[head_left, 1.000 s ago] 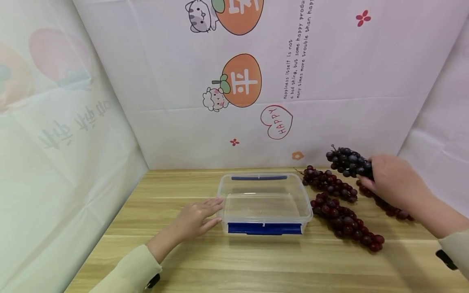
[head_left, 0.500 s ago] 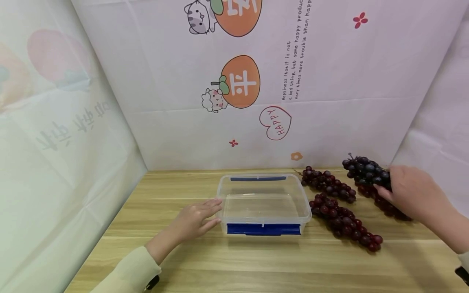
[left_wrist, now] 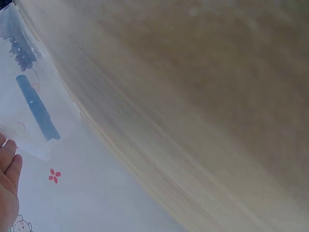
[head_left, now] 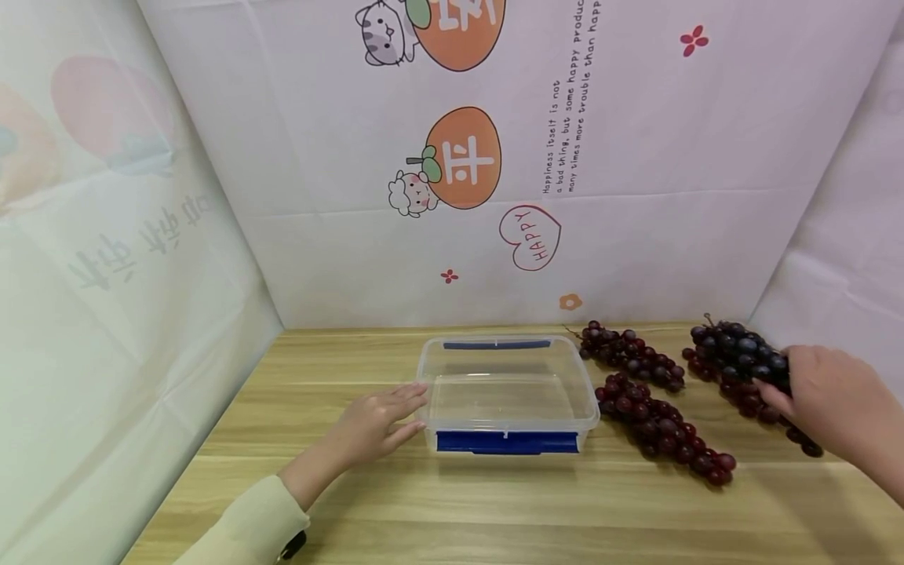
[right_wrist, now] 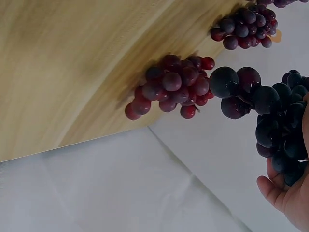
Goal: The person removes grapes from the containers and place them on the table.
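Observation:
A bunch of dark, nearly black grapes (head_left: 741,353) is gripped by my right hand (head_left: 836,400) at the right of the table. In the right wrist view the thumb and fingers wrap the dark bunch (right_wrist: 277,128). Behind and below it lies a red grape bunch (head_left: 749,402), partly hidden. My left hand (head_left: 377,424) touches the left side of a clear plastic box (head_left: 508,424) with its fingers extended. The box has blue clips (head_left: 507,442) and stands without a lid; I see nothing inside.
Two more red grape bunches, one at the back (head_left: 632,355) and one nearer the front (head_left: 664,428), lie just right of the box. A printed white sheet (head_left: 339,235) rises behind the wooden table (head_left: 339,510), with more sheeting at both sides.
My right hand has moved right and down with the dark grapes, away from the box and towards the rightmost red bunch. The left hand has stayed at the box.

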`<state>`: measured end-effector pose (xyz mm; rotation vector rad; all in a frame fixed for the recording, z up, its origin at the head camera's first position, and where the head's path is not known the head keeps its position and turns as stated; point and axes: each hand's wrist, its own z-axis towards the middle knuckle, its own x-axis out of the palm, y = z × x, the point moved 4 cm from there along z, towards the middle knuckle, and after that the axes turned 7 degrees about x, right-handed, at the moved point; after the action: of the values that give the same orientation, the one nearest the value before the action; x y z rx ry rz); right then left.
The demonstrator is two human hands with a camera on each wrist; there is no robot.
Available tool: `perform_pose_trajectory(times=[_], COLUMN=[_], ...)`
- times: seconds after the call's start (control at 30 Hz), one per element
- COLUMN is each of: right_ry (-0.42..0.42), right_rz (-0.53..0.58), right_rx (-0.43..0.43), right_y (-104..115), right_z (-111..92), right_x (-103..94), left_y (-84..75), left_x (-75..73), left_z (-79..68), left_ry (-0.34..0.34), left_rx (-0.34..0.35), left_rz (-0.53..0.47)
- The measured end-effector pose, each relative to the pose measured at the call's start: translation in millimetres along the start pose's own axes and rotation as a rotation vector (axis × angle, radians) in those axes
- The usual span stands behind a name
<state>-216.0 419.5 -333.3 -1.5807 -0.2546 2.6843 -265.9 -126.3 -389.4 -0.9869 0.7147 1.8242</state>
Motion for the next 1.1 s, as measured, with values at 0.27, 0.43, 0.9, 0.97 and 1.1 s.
perform_pose_trajectory(times=[0.27,0.43,0.9,0.97,1.1], right_ry=[-0.036,-0.055,-0.150,-0.150,-0.189], right_rz=[0.004,0.021,0.072,0.074,0.068], right_rx=[0.039,0.082,0.080,0.076,0.046], right_y=[-6,-7,-15,-16,-18], right_z=[-16,-26,-56,-60,-66], right_x=[5.4,8.6,23.1,25.9,31.0], left_y=[0.7,1.3,1.8,1.6,0.9], left_x=[1.2,1.9,1.9,1.7,0.9], left_z=[-1.0,-1.2,-1.3,-1.1,-0.7], left_ry=[-0.004,-0.002,-0.002,-0.004,-0.009], left_rx=[0.007,0.007,0.003,0.008,0.018], left_rz=[0.000,0.002,0.001,0.002,0.001])
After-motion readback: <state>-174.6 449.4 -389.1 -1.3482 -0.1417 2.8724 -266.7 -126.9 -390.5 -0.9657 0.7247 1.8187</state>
